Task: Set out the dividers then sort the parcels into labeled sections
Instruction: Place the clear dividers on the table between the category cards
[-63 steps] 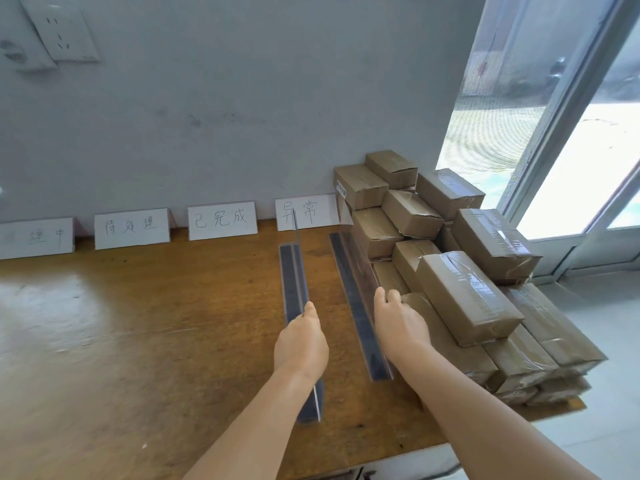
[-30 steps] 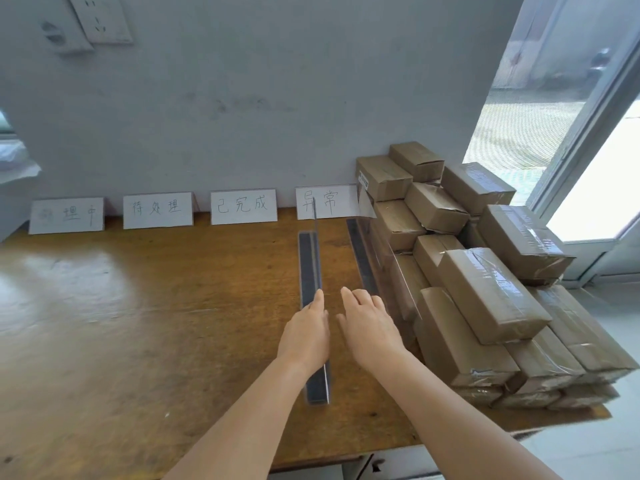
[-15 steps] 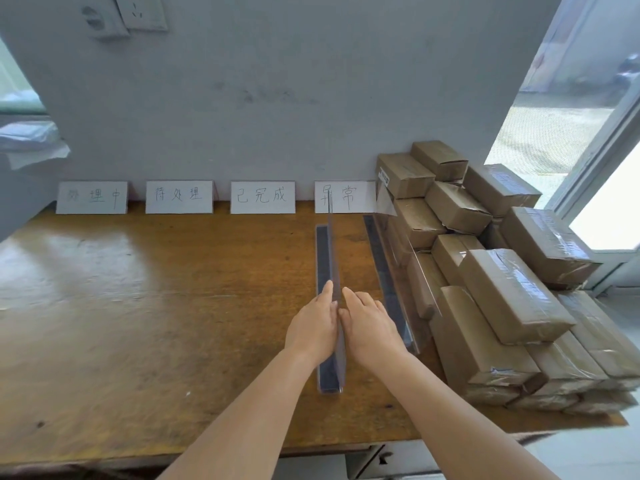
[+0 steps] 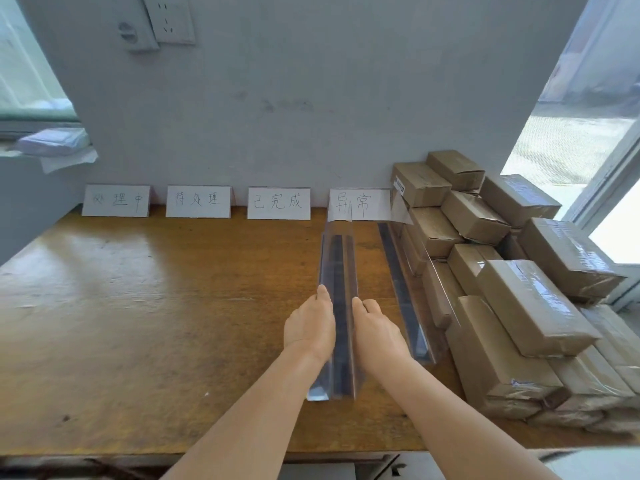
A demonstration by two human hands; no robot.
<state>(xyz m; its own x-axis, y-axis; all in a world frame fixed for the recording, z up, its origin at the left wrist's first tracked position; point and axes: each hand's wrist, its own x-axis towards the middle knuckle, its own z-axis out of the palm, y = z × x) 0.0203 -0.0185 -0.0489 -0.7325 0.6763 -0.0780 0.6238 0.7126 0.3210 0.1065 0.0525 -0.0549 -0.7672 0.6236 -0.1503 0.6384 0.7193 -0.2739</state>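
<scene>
Two clear plastic dividers [image 4: 337,258] with a dark base strip stand close together on the wooden table [image 4: 138,306], running from the front edge toward the back wall. My left hand [image 4: 310,327] grips the left pane and my right hand [image 4: 375,329] grips the right pane, thumbs near the top edges. Another clear divider [image 4: 401,278] stands just right of them, against a pile of several brown taped parcels [image 4: 526,299]. White label cards lean on the wall: far left card [image 4: 116,200], second card [image 4: 198,201], third card [image 4: 278,203], right card [image 4: 360,203].
The parcel pile fills the table's right end up to its edge. A wall socket [image 4: 169,19] is mounted above the cards. A ledge with a wrapped bundle [image 4: 52,142] sits at the left. A glass door [image 4: 588,133] is on the right.
My right hand left the right-hand divider and came over beside my left hand. Both now hold the middle dividers, whose panes have spread slightly apart. The view has shifted left.
</scene>
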